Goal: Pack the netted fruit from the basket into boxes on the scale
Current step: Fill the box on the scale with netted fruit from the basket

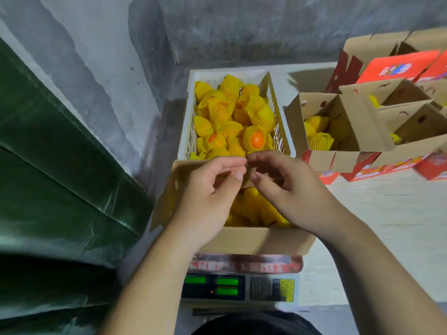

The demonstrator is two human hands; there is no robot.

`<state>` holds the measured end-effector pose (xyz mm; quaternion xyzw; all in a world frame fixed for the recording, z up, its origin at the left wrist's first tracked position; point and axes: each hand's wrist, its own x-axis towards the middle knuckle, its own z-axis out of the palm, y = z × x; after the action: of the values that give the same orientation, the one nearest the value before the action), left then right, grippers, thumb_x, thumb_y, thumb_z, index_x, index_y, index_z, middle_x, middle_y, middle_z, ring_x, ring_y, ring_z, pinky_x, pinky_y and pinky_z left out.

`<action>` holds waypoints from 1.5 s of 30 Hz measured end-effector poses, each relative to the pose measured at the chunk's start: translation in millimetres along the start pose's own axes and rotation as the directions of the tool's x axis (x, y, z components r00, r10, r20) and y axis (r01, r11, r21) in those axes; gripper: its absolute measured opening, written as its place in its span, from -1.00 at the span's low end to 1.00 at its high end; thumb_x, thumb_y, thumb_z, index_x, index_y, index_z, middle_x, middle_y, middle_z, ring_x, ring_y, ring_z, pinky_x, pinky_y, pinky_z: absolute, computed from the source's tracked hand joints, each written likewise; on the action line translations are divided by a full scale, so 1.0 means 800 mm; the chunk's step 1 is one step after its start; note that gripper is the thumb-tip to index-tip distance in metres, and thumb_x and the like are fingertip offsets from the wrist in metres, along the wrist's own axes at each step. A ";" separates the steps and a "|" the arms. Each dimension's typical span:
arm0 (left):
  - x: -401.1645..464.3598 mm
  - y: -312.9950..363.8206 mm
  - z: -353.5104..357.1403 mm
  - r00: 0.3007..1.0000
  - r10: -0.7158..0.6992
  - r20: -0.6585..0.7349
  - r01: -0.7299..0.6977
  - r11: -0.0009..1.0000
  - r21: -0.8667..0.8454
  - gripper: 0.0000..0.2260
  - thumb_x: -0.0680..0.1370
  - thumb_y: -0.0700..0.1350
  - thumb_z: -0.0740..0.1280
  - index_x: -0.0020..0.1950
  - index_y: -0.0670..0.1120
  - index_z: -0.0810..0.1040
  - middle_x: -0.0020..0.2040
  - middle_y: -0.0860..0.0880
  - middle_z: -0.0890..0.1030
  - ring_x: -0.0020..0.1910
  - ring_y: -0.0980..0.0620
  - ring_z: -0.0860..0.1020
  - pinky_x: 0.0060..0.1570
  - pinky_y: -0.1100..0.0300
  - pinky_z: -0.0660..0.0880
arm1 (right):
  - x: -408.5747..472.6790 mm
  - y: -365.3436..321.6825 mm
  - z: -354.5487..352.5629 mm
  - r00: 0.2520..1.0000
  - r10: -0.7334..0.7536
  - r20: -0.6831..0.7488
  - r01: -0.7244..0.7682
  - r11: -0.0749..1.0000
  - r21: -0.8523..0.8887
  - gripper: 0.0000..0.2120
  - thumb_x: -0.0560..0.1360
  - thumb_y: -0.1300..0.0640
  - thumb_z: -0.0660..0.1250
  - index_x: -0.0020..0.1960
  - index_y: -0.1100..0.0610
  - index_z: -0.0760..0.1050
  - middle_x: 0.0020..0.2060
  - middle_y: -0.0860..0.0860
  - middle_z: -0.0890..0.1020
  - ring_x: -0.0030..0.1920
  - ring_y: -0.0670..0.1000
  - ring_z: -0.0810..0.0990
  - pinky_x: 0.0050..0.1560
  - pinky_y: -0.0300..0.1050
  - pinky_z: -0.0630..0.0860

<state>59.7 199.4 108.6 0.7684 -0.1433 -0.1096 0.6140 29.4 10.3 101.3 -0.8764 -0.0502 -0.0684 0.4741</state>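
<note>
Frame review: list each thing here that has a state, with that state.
White plastic basket: full of netted fruit.
Cardboard box on the scale: open, fruit inside.
Digital scale: on, displays lit.
Cardboard boxes at right: open, some fruit inside.
Left hand: curled; hold unclear.
Right hand: curled; hold unclear.

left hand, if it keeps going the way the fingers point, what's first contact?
Probably the right hand. The left hand has its fingertips aimed right and slightly away, almost meeting the right hand's fingertips over the cardboard box. Past that gap lies the white basket, though depth is unclear.
</note>
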 end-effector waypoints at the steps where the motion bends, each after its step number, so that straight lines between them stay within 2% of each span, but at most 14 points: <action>1: 0.011 -0.001 0.005 1.000 0.006 -0.006 -0.006 1.000 0.021 -0.77 0.69 -0.12 0.34 0.28 0.13 0.65 0.13 0.25 0.70 0.15 0.32 0.62 0.11 0.46 0.51 | 0.011 0.011 -0.010 1.000 0.009 -0.008 -0.009 1.000 -0.013 -0.70 0.64 0.09 0.36 0.37 0.02 0.56 0.12 -0.11 0.69 0.14 -0.07 0.66 0.17 0.08 0.61; 3: 0.035 -0.006 0.013 1.000 0.010 -0.021 -0.009 0.998 0.067 -0.79 0.69 -0.11 0.34 0.26 0.14 0.65 0.13 0.23 0.71 0.16 0.33 0.61 0.09 0.48 0.49 | 0.039 0.039 -0.032 1.000 0.019 -0.013 -0.019 0.997 -0.074 -0.68 0.64 0.05 0.36 0.38 0.00 0.55 0.18 -0.12 0.67 0.16 -0.11 0.64 0.18 0.06 0.61; 9: 0.124 -0.025 0.022 0.997 -0.060 -0.049 0.071 0.956 0.286 -0.82 0.67 -0.03 0.35 0.23 0.17 0.64 0.17 0.18 0.69 0.19 0.16 0.63 0.30 0.00 0.56 | 0.169 0.147 -0.058 0.975 0.206 0.088 -0.156 0.906 -0.394 -0.63 0.63 0.04 0.32 0.42 0.06 0.50 0.29 0.09 0.64 0.27 0.16 0.61 0.26 0.07 0.55; 11: 0.154 -0.029 0.021 0.996 -0.087 -0.006 0.082 0.920 0.382 -0.80 0.66 0.01 0.35 0.27 0.15 0.64 0.17 0.22 0.67 0.16 0.22 0.62 0.25 0.15 0.55 | 0.203 0.183 -0.048 0.949 0.273 0.157 -0.140 0.811 -0.568 -0.52 0.62 -0.02 0.31 0.51 0.05 0.39 0.36 0.16 0.56 0.33 0.24 0.53 0.30 0.12 0.50; 13: 0.187 -0.034 0.026 0.988 -0.143 0.059 0.099 0.875 0.474 -0.76 0.67 0.03 0.34 0.33 0.13 0.62 0.15 0.24 0.63 0.10 0.30 0.59 0.02 0.49 0.46 | 0.221 0.215 -0.034 0.938 0.298 0.176 -0.080 0.681 -0.728 -0.37 0.59 -0.09 0.29 0.60 -0.02 0.19 0.49 0.15 0.36 0.45 0.25 0.36 0.39 0.18 0.34; 15: 0.225 -0.043 0.038 0.968 -0.226 0.107 0.135 0.832 0.538 -0.70 0.67 0.05 0.33 0.41 0.10 0.57 0.25 0.16 0.61 0.09 0.17 0.63 -0.15 0.55 0.43 | 0.234 0.237 -0.023 0.958 0.254 0.131 -0.053 0.607 -0.793 -0.24 0.58 -0.11 0.27 0.65 -0.08 -0.03 0.59 0.14 0.13 0.52 0.23 0.19 0.44 0.20 0.21; 19: 0.304 -0.071 0.079 0.873 -0.464 0.151 0.232 0.666 0.709 -0.42 0.67 0.11 0.33 0.64 -0.01 0.27 0.58 -0.12 0.39 0.47 -0.14 0.46 0.40 0.03 0.45 | 0.267 0.255 -0.016 0.971 0.226 0.080 -0.057 0.541 -0.839 -0.15 0.64 -0.11 0.22 0.66 -0.06 -0.31 0.67 0.11 -0.11 0.61 0.19 0.03 0.53 0.19 0.07; 24: 0.365 -0.112 0.124 0.777 -0.617 0.126 0.166 0.394 0.904 -0.14 0.63 0.06 0.37 0.72 -0.01 -0.15 0.70 -0.15 -0.14 0.66 -0.27 0.07 0.57 -0.18 0.22 | 0.274 0.265 -0.006 0.976 0.203 0.082 -0.010 0.413 -0.911 -0.23 0.68 0.01 0.11 0.67 0.08 -0.33 0.55 0.10 0.19 0.55 0.17 0.11 0.48 0.16 0.13; 26: 0.377 -0.125 0.140 0.772 -0.628 0.102 0.182 0.372 0.910 -0.14 0.61 -0.04 0.41 0.70 -0.01 -0.13 0.68 -0.17 -0.05 0.64 -0.29 0.12 0.55 -0.22 0.25 | 0.275 0.266 -0.004 0.979 0.196 0.061 -0.025 0.408 -0.913 -0.28 0.68 0.05 0.07 0.67 0.12 -0.29 0.49 0.09 0.23 0.51 0.17 0.15 0.45 0.14 0.16; 31: 0.391 -0.148 0.166 0.880 -0.472 -0.052 0.239 0.346 0.907 -0.32 0.64 -0.06 0.36 0.66 -0.03 0.07 0.58 -0.19 0.28 0.54 -0.24 0.37 0.52 -0.19 0.31 | 0.278 0.269 -0.002 0.974 0.220 0.060 -0.038 0.419 -0.907 -0.45 0.65 0.06 0.27 0.51 0.06 0.06 0.57 0.19 0.10 0.60 0.27 -0.06 0.48 0.19 0.12; 34: 0.388 -0.154 0.163 0.888 -0.454 -0.073 0.276 0.399 0.874 -0.22 0.57 0.08 0.45 0.65 -0.01 0.10 0.56 -0.16 0.33 0.51 -0.24 0.39 0.48 -0.17 0.37 | 0.279 0.272 -0.002 0.975 0.217 0.058 -0.049 0.457 -0.888 -0.32 0.62 0.05 0.32 0.53 0.08 -0.05 0.59 0.15 0.19 0.63 0.27 -0.11 0.51 0.21 0.10; 37: 0.382 -0.151 0.158 0.894 -0.439 -0.087 0.302 0.448 0.842 -0.21 0.50 0.12 0.52 0.60 0.00 0.18 0.52 -0.14 0.37 0.49 -0.25 0.41 0.43 -0.16 0.42 | 0.278 0.272 -0.003 0.978 0.206 0.011 -0.092 0.483 -0.871 0.05 0.60 0.00 0.37 0.61 0.09 -0.46 0.56 0.13 0.25 0.63 0.26 -0.03 0.52 0.18 0.12; 41: 0.375 -0.143 0.157 0.909 -0.412 -0.067 0.259 0.429 0.865 -0.23 0.50 0.14 0.52 0.59 -0.02 0.23 0.52 -0.13 0.37 0.47 -0.25 0.43 0.36 -0.14 0.48 | 0.279 0.273 0.000 0.970 0.244 0.018 -0.085 0.404 -0.911 -0.26 0.62 0.00 0.31 0.65 0.16 0.03 0.58 0.15 0.19 0.61 0.26 -0.05 0.49 0.16 0.14; 45: 0.373 -0.144 0.153 0.907 -0.419 -0.044 0.225 0.392 0.892 -0.22 0.51 0.22 0.51 0.59 0.00 0.23 0.54 -0.09 0.36 0.48 -0.22 0.42 0.31 -0.14 0.53 | 0.290 0.273 -0.001 0.961 0.272 0.049 -0.067 0.403 -0.913 -0.41 0.69 0.04 0.12 0.62 0.16 -0.04 0.65 0.14 0.09 0.65 0.27 -0.20 0.46 0.14 0.19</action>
<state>306.1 5.1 -28.4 0.9713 -0.0840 -0.2085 0.0777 291.8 -103.9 -39.8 -0.9954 0.0390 0.0479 -0.0738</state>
